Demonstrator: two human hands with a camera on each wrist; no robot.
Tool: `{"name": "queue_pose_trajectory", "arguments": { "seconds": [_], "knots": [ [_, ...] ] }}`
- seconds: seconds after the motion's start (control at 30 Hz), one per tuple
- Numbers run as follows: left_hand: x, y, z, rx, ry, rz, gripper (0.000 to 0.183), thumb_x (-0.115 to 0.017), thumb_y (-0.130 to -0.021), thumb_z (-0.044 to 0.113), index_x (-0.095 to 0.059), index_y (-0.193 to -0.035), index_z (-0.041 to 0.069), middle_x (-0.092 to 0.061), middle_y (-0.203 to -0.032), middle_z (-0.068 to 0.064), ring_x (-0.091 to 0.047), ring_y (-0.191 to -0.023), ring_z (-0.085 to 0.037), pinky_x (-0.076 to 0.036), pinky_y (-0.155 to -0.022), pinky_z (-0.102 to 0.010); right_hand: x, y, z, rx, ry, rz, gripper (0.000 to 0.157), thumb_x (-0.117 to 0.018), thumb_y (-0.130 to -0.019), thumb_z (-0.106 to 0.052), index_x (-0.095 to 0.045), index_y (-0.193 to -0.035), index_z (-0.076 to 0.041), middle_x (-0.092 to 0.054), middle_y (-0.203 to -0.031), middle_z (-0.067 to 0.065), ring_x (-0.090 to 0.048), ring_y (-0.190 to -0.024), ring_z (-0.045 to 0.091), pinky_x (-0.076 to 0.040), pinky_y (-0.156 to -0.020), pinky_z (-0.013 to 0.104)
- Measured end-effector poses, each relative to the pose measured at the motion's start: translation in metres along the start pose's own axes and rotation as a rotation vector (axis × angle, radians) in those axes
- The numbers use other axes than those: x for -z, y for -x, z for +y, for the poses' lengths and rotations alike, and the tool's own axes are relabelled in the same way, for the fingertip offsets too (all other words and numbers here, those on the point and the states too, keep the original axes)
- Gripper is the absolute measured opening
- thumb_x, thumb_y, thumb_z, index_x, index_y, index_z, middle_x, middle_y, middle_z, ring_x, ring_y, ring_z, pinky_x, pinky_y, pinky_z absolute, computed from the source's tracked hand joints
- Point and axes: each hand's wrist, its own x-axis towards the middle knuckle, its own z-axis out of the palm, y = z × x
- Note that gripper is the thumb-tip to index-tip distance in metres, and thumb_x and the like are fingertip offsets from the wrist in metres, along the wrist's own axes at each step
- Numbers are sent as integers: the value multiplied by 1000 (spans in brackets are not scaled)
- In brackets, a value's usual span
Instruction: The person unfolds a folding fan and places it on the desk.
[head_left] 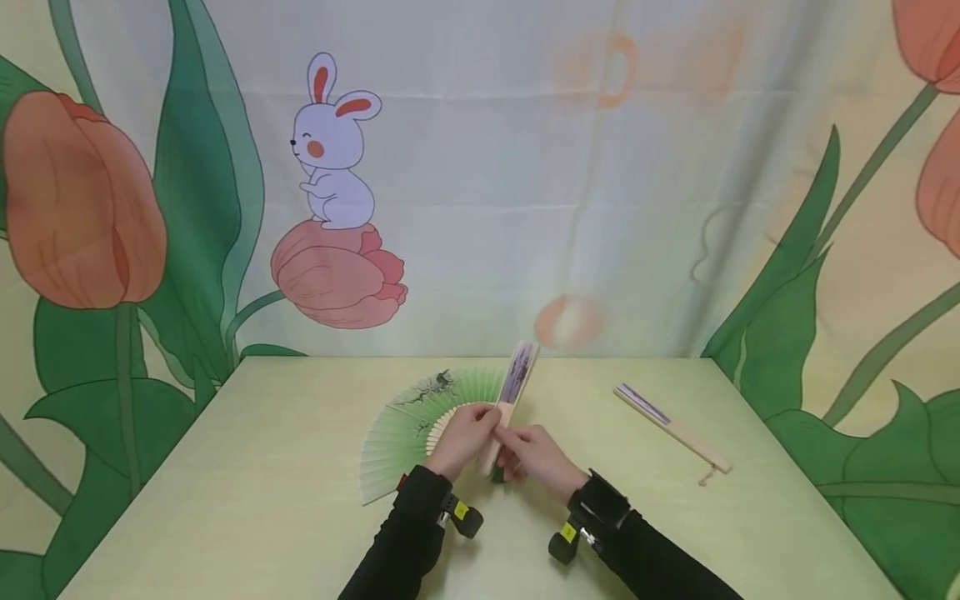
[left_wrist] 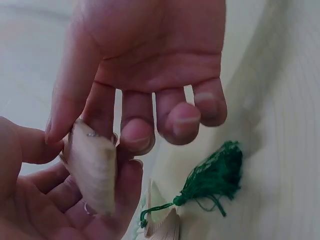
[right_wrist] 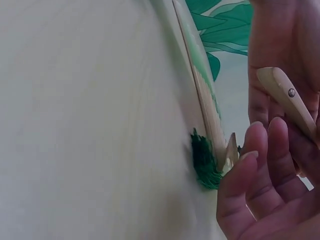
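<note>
Both hands meet over the table at a folded fan (head_left: pixel 517 373) with purple-printed cloth, which stands upright and leans right. My left hand (head_left: pixel 463 433) pinches its wooden ribs between thumb and fingers. Lower down, my right hand (head_left: pixel 542 460) pinches it too, other fingers loosely bent. A rivet shows near the fan's pale wooden end (right_wrist: pixel 286 95) in the right wrist view. Behind my left hand, a green fan (head_left: pixel 405 433) lies spread out, partly hidden by the hands. Its dark green tassel (left_wrist: pixel 215 177) rests on the table below them.
Another folded fan (head_left: pixel 671 427) with a purple print and a small cord lies to the right on the pale yellow table (head_left: pixel 247 500). A printed cloth (head_left: pixel 480 167) with tulips and a rabbit hangs behind the table's far edge.
</note>
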Motion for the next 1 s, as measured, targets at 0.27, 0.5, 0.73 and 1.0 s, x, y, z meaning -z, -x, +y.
{"name": "queue_pose_trajectory", "arguments": {
  "seconds": [0.27,0.5,0.73,1.0],
  "knots": [
    [1,0,-7,50,62,62,28,-57,-99,23,-70,-105,0,-67,-91,-6,-51,-71,-12,-42,-58,-24,-3,-7,4,-7,-16,22,50,-57,-98,-42,-69,-80,2,-62,-65,8,-56,-56,17,-45,-51,27],
    [1,-3,-11,64,133,34,25,-60,-98,22,-70,-101,-1,-67,-87,-5,-60,-74,-13,-51,-63,-27,-2,-4,4,18,59,62,48,-57,-98,-41,-70,-75,-1,-61,-61,8,-55,-55,17,-45,-50,28],
    [-2,-4,-10,88,207,4,26,-59,-98,22,-70,-104,-1,-68,-91,-6,-65,-80,-16,-56,-73,-36,2,-1,1,54,128,129,51,-55,-99,-41,-66,-69,-1,-60,-61,10,-53,-55,17,-43,-49,25],
    [-6,-5,-14,118,243,-31,30,-59,-98,24,-69,-112,0,-69,-99,-7,-66,-82,-15,-56,-75,-36,3,-1,0,3,-5,223,49,-53,-101,-37,-64,-72,1,-56,-60,8,-51,-53,17,-42,-48,26]
  ]
}}
